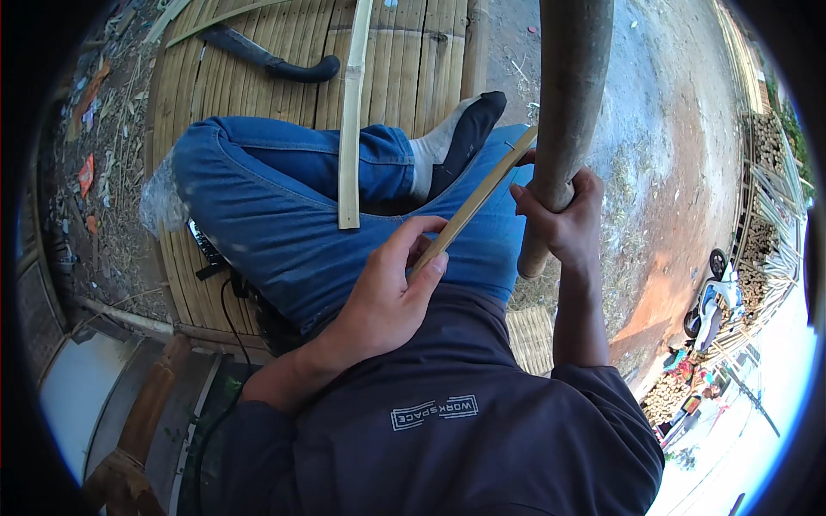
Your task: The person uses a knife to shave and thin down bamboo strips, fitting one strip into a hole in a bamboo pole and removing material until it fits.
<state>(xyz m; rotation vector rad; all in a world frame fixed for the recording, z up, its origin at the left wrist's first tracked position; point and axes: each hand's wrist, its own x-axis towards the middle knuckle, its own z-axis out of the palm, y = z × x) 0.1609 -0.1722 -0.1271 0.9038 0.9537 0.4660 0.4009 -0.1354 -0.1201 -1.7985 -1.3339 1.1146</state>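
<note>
My left hand (396, 288) pinches the lower end of a narrow split-bamboo strip (477, 199) between thumb and fingers. The strip slants up to the right, and a small thin metal piece, perhaps a nail, shows near its upper end, which meets the pole. My right hand (564, 215) is wrapped round a thick, smooth wooden or bamboo pole (575, 86), its thumb on the left side; some fingers are hidden behind it. A second, longer bamboo strip (351, 129) lies across my jeans, its near end on my thigh.
I sit cross-legged on a slatted bamboo platform (288, 101). A machete-like tool (271, 60) with a black hooked handle lies on it at the far left. Dirt ground (662, 198) lies right of the pole, with a parked motorbike (714, 297) and stacked bamboo (766, 215) beyond.
</note>
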